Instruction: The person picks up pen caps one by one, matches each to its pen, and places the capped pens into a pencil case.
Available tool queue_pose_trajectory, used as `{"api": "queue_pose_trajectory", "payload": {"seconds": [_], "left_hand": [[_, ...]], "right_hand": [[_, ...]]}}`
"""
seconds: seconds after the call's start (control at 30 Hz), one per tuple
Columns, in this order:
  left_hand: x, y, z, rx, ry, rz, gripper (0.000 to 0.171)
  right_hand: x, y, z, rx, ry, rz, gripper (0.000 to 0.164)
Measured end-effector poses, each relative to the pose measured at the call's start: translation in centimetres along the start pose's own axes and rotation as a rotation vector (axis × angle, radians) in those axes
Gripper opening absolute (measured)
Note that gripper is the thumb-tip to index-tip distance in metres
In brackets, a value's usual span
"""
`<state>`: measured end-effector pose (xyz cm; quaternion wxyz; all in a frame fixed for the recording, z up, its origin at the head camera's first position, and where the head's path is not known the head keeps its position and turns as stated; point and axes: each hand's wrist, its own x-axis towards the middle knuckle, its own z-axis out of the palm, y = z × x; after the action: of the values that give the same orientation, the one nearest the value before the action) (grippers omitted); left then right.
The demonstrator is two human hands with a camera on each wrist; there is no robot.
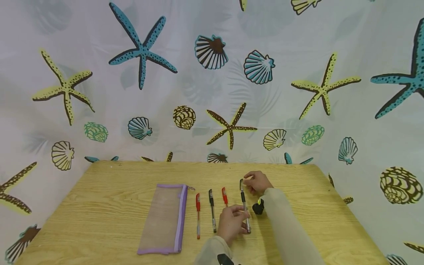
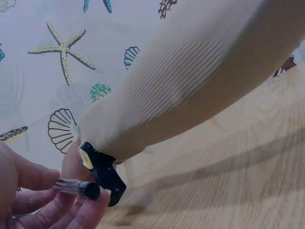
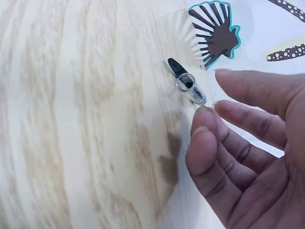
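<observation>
My left hand (image 1: 232, 222) pinches the lower end of a black gel pen (image 1: 243, 197) with a clear barrel. In the left wrist view, the black end of this gel pen (image 2: 78, 187) pokes out between thumb and fingers. Beside its capped top end, my right hand (image 1: 258, 182) hovers with loosely bent fingers. From the right wrist, the dark clip and clear cap end of the pen (image 3: 185, 82) show just off the fingertips (image 3: 202, 143), with nothing between them. To the left lie a red pen (image 1: 225, 195), partly behind the left hand, a black pen (image 1: 212, 211) and another red pen (image 1: 198, 213).
Left of the pens, a mesh zip pouch (image 1: 163, 217) with purple edging lies flat on the wooden table (image 1: 106, 206). A white cloth (image 1: 159, 99) printed with starfish and shells hangs behind and at the sides. A dark wrist camera (image 1: 258, 207) sits by the right sleeve.
</observation>
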<state>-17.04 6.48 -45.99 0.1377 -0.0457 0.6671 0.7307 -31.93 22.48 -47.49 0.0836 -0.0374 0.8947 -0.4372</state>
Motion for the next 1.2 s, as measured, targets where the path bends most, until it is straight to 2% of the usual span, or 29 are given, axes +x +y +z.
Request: {"api": "queue_pose_trajectory", "payload": {"seconds": [0.2,0.4,0.8,1.0,1.2], "left_hand": [[-0.1,-0.1,-0.3,-0.034,-0.021,-0.003,0.022],[-0.2,-0.1,-0.4,-0.038,-0.036,-0.002,0.023],[-0.1,-0.2,-0.7,-0.016,-0.023,-0.009,0.025],[-0.1,-0.2,-0.9,-0.007,-0.033,-0.02,0.026],[-0.1,-0.3,-1.0,-0.004,-0.022,-0.016,0.024]], "right_hand": [[0.8,0.5,0.6,0.018,-0.003,0.04,0.033],[1.3,0.7,1.2,0.018,0.019,0.052,0.03],[0.6,-0.6,1.2,-0.022,0.031,0.108,0.022],[0.5,-0.3,1.3,-0.035,0.043,0.089,0.019],[0.6,0.5,1.4,0.007,0.065,0.071,0.018]]}}
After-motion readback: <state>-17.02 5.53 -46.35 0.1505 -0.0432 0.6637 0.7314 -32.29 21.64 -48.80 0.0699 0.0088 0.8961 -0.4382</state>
